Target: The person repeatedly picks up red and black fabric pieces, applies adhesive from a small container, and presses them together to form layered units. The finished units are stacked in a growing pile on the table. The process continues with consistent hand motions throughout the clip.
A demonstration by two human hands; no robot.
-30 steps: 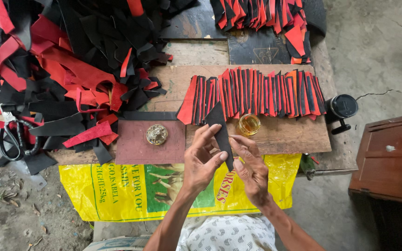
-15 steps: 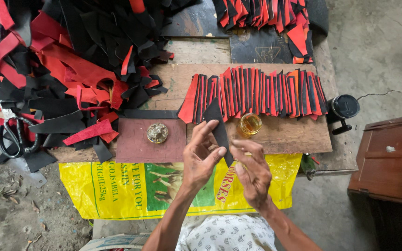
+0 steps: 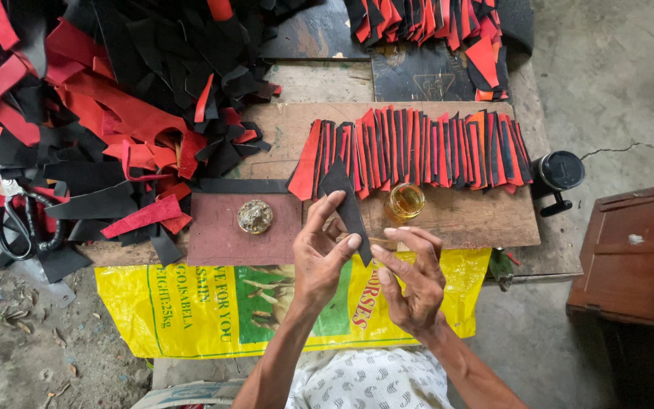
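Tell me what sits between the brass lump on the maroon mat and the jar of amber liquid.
In the head view, between the brass lump and the jar is the black strip, pinched in the left hand.

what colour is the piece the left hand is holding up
Black: the piece pinched by the left hand shows best in the head view.

- The place was a small informal craft workshop, set low over a bare concrete floor (image 3: 615, 83).
- A rough wooden board (image 3: 463, 216) served as the bench.
- Heaped red and black offcuts (image 3: 107, 113), a row of cut strips (image 3: 418, 148) and scissors (image 3: 20, 223) showed cutting work.
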